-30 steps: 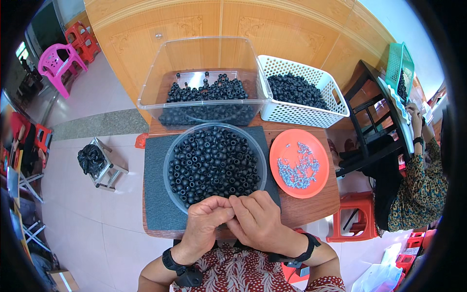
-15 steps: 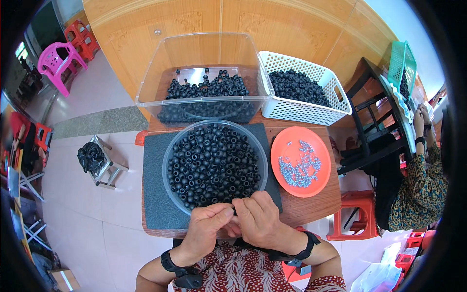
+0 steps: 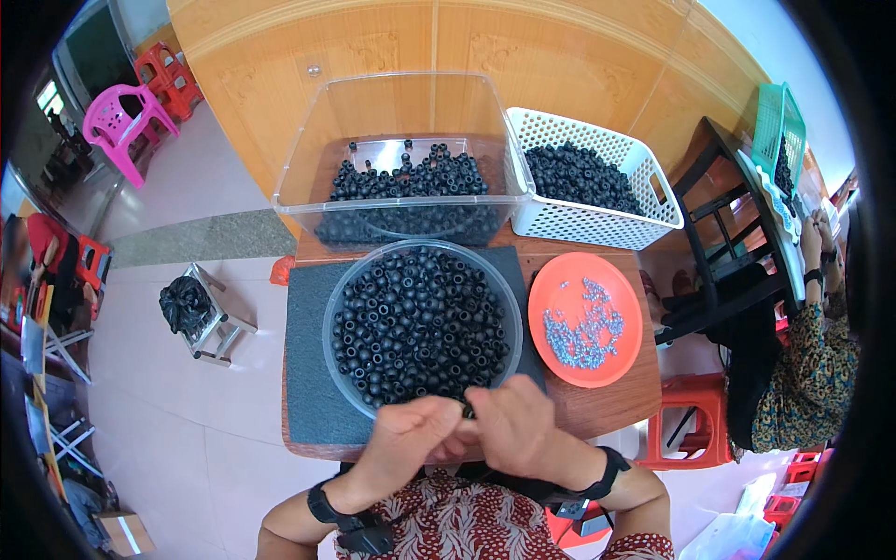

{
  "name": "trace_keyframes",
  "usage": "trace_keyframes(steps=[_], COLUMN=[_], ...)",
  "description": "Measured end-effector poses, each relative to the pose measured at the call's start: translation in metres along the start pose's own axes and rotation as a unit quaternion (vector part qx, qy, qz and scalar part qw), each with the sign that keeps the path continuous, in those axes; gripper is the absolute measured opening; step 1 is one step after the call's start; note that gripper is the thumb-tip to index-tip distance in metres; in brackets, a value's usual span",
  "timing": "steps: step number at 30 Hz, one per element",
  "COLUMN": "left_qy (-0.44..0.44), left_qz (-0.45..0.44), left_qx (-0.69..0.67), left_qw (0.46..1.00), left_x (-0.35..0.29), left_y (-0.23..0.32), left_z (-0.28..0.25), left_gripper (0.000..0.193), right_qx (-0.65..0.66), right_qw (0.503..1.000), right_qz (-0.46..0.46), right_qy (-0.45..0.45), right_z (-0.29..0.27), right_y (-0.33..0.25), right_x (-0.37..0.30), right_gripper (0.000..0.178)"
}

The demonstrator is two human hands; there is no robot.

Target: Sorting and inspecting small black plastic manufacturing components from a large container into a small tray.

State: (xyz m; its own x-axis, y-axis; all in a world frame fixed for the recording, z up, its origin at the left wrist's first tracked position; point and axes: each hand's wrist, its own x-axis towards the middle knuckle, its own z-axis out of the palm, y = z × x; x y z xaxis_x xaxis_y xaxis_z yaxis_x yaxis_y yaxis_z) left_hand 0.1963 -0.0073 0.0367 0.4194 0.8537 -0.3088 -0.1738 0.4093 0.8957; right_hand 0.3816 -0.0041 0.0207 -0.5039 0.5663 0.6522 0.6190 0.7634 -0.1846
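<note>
The round tub is full of black beads. At its near edge, the left hand and right hand meet, fingertips pinching a small dark piece, blurred to my eye. Behind the tub, a clear box and white basket hold more beads; right of it, an orange plate carries shiny bits.

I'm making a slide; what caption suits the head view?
Left hand and right hand meet at a small dark piece, near a translucent round tub of black beads.
</note>
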Motion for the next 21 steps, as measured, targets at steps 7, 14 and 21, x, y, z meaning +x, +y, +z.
trace_keyframes(steps=[7, 14, 21], left_qy=[0.148, 0.090, 0.059], left_qz=[0.253, 0.365, 0.334], left_qx=[0.372, 0.605, 0.664], left_qw=[0.881, 0.702, 0.666], left_x=[0.033, 0.067, 0.069], left_y=[0.017, 0.008, 0.009], left_z=[-0.044, -0.036, -0.034], left_gripper=[0.017, 0.014, 0.015], right_qx=[-0.134, -0.270, -0.123], right_qw=[0.984, 0.922, 0.959], right_qz=[0.071, 0.273, 0.243], right_qy=[0.094, 0.044, 0.079], right_z=[-0.068, -0.083, -0.070], right_y=[0.093, 0.214, 0.175], right_x=[0.055, 0.097, 0.080], right_gripper=[0.022, 0.038, 0.030])
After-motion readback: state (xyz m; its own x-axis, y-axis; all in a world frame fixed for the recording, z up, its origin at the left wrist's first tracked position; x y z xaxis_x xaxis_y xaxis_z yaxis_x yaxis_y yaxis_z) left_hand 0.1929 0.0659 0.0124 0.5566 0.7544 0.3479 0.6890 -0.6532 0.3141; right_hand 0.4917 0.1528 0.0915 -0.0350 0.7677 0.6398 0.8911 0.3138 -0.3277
